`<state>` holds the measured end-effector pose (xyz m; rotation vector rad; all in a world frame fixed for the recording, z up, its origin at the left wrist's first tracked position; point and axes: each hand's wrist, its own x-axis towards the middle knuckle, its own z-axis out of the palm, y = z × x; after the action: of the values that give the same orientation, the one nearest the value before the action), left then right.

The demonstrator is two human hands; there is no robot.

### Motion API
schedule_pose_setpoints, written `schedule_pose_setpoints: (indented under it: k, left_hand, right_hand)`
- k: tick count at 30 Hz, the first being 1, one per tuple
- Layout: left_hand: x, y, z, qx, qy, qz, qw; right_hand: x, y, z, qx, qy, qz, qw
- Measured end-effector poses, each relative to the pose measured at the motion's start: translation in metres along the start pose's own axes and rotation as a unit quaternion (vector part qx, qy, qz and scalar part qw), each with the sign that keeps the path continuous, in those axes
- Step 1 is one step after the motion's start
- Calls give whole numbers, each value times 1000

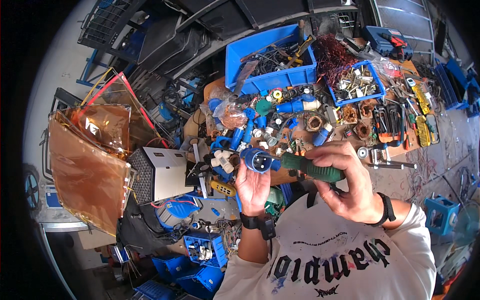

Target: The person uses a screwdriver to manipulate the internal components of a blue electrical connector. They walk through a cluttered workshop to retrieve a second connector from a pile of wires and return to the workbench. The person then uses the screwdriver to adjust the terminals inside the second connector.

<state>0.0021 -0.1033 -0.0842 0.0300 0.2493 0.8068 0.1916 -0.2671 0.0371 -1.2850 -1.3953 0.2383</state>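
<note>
A cluttered workbench (395,150) spreads across the upper part of the view, heaped with plugs, coils and hand tools. At its back stands a large blue bin (270,77) full of cables and tools, with a smaller blue tray (377,95) of metal fittings just to its right. Off to the left lean amber translucent sheets (87,165), and beside them sits a grey metal box (167,172). Below, close to the chest, the right hand (352,187) is clenched around the green handle of a screwdriver (307,167), which points left — its tip meets the blue plug (257,160). The left hand (252,187) grasps that round blue plug from beneath, fingers curled up around its body, holding it in front of the bench edge with its pin face turned toward the camera.
</note>
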Motion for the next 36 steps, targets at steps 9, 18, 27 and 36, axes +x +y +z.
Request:
schedule_pose_setpoints:
  k: [9, 18, 27, 36]
  left_hand:
    - [0, -2, 1, 20, 13, -7, 1000]
    - [3, -2, 1, 19, 32, -33, 999]
    - [3, -10, 2, -8, 2, -46, 999]
    - [6, -12, 4, -16, -4, -69, 997]
  right_hand:
    - [13, -22, -18, -118, -131, 133, 975]
    - [12, -6, -7, -42, -98, -63, 992]
    - [6, 9, 6, -13, -3, -38, 999]
    - [7, 13, 8, 55, 13, -37, 998]
